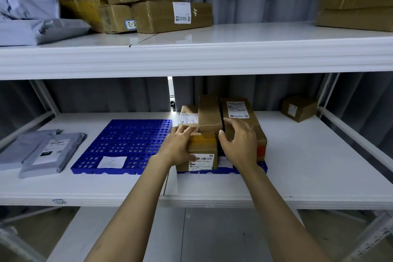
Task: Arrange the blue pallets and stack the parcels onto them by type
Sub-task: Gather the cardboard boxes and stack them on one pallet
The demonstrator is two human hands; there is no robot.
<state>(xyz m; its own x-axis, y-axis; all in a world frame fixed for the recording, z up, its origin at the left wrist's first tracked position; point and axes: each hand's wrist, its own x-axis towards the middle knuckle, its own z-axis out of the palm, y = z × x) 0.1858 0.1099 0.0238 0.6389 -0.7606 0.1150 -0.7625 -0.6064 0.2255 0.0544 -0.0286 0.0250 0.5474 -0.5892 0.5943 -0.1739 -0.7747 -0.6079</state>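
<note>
Your left hand cups the near left corner of the small brown cardboard box with the barcode label, fingers over its top and thumb on its front face. You are grasping it, probably to square it at the front edge of the right-hand blue perforated plastic pallet, where it sits. Your right hand is released, its fingers spread and bent against the larger brown labelled carton just behind, seemingly to steady that cluster. The cartons share this pallet because they are one type. The left-hand blue perforated plastic pallet beside it carries only a white paper slip and is likely meant for the grey plastic mailer bags lying on the white lower shelf to its left. A lone small brown box sits well apart at the back right, not yet gathered.
</note>
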